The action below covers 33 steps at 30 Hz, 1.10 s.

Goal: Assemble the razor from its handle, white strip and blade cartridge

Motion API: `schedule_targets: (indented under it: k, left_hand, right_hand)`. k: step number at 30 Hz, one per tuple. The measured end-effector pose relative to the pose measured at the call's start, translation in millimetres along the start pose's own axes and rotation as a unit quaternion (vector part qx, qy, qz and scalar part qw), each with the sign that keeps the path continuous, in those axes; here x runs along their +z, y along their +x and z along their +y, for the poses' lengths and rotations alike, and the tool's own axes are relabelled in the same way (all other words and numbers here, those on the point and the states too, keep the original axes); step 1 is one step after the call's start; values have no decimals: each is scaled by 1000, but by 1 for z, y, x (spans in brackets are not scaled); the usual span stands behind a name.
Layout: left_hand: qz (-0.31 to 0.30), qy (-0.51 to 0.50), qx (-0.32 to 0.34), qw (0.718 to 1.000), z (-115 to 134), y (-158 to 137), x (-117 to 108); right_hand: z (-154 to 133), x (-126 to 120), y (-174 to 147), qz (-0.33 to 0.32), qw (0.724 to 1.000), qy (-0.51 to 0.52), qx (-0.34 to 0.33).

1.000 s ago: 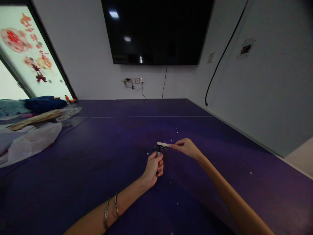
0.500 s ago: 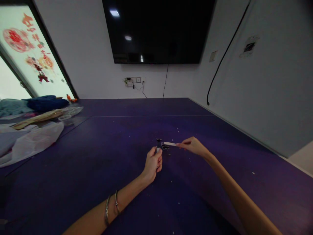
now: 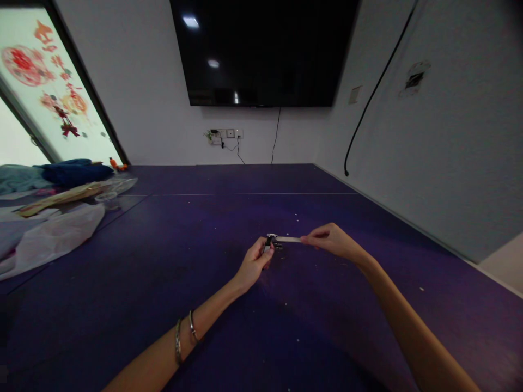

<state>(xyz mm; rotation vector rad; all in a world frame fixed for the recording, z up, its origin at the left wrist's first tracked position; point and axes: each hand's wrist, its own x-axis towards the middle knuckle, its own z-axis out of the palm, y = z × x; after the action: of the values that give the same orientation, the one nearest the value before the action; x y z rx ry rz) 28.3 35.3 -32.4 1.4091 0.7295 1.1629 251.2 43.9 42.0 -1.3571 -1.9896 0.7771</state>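
The right hand (image 3: 334,240) has shifted the pale stick (image 3: 289,239) farther right.

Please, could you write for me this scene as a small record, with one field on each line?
Left hand: left hand grips a small tool, dark and silver
Right hand: right hand pinches a pale stick
Stick: far end at the tool's head; contact unclear
Surface: purple floor, scattered white bits
Left side: plastic bag, blue cloth
Wall: television, screen dark

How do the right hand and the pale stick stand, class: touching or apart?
Touching. The head view shows the right hand pinching the pale stick by its right end.
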Motion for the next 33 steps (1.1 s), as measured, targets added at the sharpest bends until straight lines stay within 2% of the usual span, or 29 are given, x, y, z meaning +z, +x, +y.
schedule_targets:
  k: [4, 8, 22, 29, 33]
  left_hand:
    - [0, 18, 0, 1000, 1, 1, -3]
    - [-27, 39, 1, 999, 0, -1, -2]
    - [-58, 31, 17, 998, -3, -2, -5]
    - [-51, -21, 3, 998, -6, 0, -4]
    - [-64, -122, -22, 990, -4, -1, -1]
  right_hand:
    - [-4, -6, -3, -2, 1000, 18, -5]
    - [-13, -3, -5, 0, 999, 26, -20]
    - [-10, -6, -5, -2, 1000, 16, -13]
    - [-10, -2, -4, 2, 999, 25, -24]
    - [-2, -4, 0, 9, 1000, 21, -9]
